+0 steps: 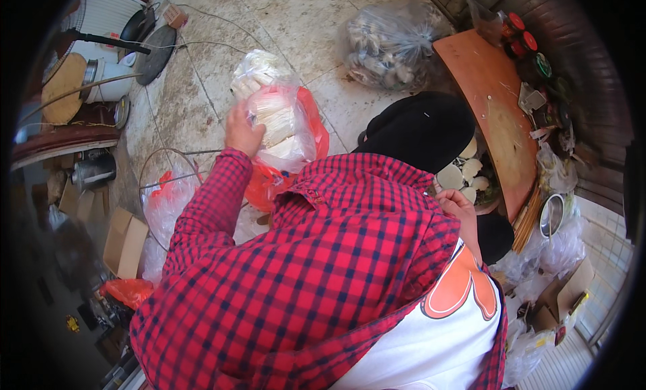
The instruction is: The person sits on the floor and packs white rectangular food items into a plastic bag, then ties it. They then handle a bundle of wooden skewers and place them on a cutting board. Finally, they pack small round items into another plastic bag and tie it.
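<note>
My left hand [245, 132] reaches to the left side of a clear plastic bag [298, 148] and touches it, thumb apart from the fingers. Inside the bag lie bundles of pale, thin strands that look like enoki mushrooms [272, 118]. A red plastic bag [315, 120] shows around and under it. Close to my right knee, my right hand [458, 208] has its fingers bent together; whether something thin is between them cannot be made out. Beside it are several pale, broad-capped mushrooms [450, 178], partly hidden by my knee and shirt.
An orange-brown board [489, 112] stands to the right, with jars [522, 44] behind it. Wooden skewers [527, 223] and a metal ladle [551, 216] lie near its lower end. A stuffed clear bag [391, 47] sits on the tiles. A cable [222, 19] crosses the floor.
</note>
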`<action>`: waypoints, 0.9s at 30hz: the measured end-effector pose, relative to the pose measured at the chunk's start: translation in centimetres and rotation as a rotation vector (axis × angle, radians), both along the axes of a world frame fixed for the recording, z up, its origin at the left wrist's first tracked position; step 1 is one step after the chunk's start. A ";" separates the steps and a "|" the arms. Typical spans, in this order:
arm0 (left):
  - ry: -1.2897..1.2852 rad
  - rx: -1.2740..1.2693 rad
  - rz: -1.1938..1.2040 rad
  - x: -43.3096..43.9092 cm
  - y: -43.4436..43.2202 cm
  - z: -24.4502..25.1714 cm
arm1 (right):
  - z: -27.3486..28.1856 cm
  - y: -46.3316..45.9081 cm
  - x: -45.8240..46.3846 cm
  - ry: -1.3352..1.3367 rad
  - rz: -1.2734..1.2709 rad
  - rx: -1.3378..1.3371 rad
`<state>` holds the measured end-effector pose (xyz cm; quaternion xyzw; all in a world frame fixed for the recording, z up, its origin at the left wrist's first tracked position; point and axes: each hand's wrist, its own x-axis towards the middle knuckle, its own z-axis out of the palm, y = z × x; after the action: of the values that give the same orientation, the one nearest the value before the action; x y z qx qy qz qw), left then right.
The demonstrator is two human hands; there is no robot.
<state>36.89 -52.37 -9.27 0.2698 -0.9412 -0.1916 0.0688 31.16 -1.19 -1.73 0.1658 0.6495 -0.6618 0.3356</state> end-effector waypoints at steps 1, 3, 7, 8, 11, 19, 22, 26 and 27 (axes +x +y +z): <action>0.040 0.005 0.069 -0.5 -0.5 0.9 | 0.0 -0.1 0.0 0.005 -0.002 0.001; 0.071 -0.105 0.066 -0.5 -1.4 0.3 | 0.0 0.0 0.0 0.011 0.003 0.001; -0.042 0.230 0.108 -0.7 -0.1 0.5 | -0.5 0.4 0.3 0.010 0.000 0.011; -0.100 0.243 0.033 -0.9 0.4 0.2 | -0.5 0.5 0.3 0.009 -0.010 0.016; -0.222 0.216 -0.140 -0.5 1.5 -0.7 | 0.0 0.4 0.1 -0.010 0.039 0.010; -0.477 -0.008 -0.195 -4.0 1.5 -6.0 | -0.3 0.4 0.7 -0.039 0.031 0.073; -0.637 -0.038 -0.143 -5.4 2.3 -6.4 | 0.3 0.1 0.7 -0.070 -0.013 0.102; -0.658 -0.104 -0.157 -6.4 2.0 -8.3 | 0.0 0.0 1.0 -0.082 -0.070 0.099; -0.651 -0.122 -0.156 -6.4 2.0 -8.2 | 0.1 -0.2 0.8 -0.085 -0.064 0.111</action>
<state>30.46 -50.35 -17.48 0.2395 -0.9412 -0.0433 -0.2343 31.97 -1.39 -1.58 0.2326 0.6648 -0.6276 0.3318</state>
